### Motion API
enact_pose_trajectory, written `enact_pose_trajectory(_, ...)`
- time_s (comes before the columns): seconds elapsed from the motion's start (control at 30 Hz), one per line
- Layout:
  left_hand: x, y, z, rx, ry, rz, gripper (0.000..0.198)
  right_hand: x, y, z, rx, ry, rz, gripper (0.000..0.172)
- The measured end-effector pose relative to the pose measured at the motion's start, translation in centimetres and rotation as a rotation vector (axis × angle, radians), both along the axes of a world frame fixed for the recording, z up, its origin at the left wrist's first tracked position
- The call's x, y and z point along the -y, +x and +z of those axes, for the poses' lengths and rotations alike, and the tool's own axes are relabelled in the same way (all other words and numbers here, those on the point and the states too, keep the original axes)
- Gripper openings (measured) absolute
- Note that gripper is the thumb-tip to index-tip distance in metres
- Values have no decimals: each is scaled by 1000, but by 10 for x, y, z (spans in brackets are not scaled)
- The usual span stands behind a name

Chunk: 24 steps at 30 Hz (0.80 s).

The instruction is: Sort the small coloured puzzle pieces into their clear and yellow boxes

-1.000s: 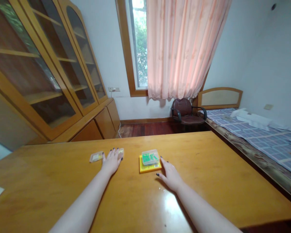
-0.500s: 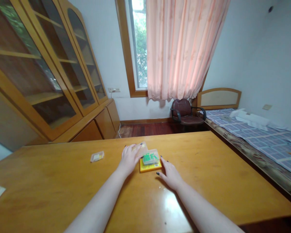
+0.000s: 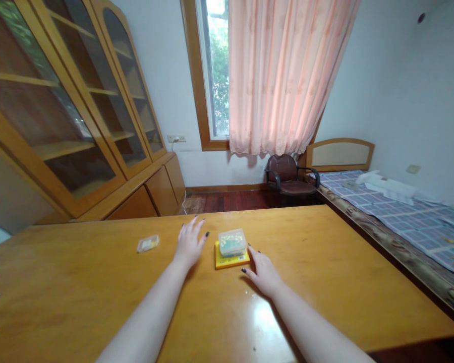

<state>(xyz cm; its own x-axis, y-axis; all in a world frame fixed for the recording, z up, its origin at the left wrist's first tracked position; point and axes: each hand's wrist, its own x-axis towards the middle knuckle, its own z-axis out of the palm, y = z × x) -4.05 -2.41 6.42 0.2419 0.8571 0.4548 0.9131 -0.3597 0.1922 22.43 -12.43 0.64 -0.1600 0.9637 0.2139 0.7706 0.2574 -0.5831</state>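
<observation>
Clear plastic boxes (image 3: pixel 232 242), stacked in a low pile, sit just to the left of your right hand (image 3: pixel 264 273) and to the right of your left hand (image 3: pixel 189 245). Beneath them lies a flat yellow case (image 3: pixel 232 262), its front edge showing towards you.

Your right hand has its fingers loosely extended and its thumb apart, the fingertips at the right side of the pile; whether they touch it or stop just beside it, you cannot tell from this view. Your left hand is spread wide, gripping nothing, well clear of the pile.

Judging by the thin walls, you would find these boxes light and fairly stiff, though smooth enough to slide on one another (a sideways nudge could skew the pile). Opposite side walls look the best place to take hold, with gentle pressure, since such plastic may flex or crack if squeezed hard. The yellow case seems flat and firm; its edges offer the surest grip.

As for surfaces, the top box is a rounded rectangle, translucent and scattered with pale yellow marks over a greenish tint. The case is squarish and bright, with small print near the front. Left of your left hand rests a smaller clear tray (image 3: pixel 148 244) with something pale and yellow in it, too small to make out. Under both forearms, the table (image 3: pixel 98 302) is glossy, honey-coloured wood, with a bright reflection below your right hand.
</observation>
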Motion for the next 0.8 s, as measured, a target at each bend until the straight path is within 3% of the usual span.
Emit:
enact_pose_trajectory(0.1,-22,-64,-12,-60,-106,373,55,0,0,1,-1,6,5,66)
enact_pose_trajectory(0.17,-32,-104,-23,-147,-249,515,62,0,0,1,1,7,5,64)
enact_pose_trajectory(0.23,-36,-135,-32,-223,-394,512,61,0,0,1,3,5,2,64)
enact_pose_trajectory(0.33,-33,-155,-41,-310,-421,422,53,0,1,0,4,8,4,64)
enact_pose_trajectory(0.5,-13,-139,-40,-332,-377,379,50,0,1,2,-1,-4,-1,62)
enact_pose_trajectory(0.63,1,-108,-21,-223,-388,320,49,0,0,4,-6,-7,3,62)
enact_pose_trajectory(0.8,13,-29,25,92,-108,-95,50,-1,0,2,-3,10,5,62)
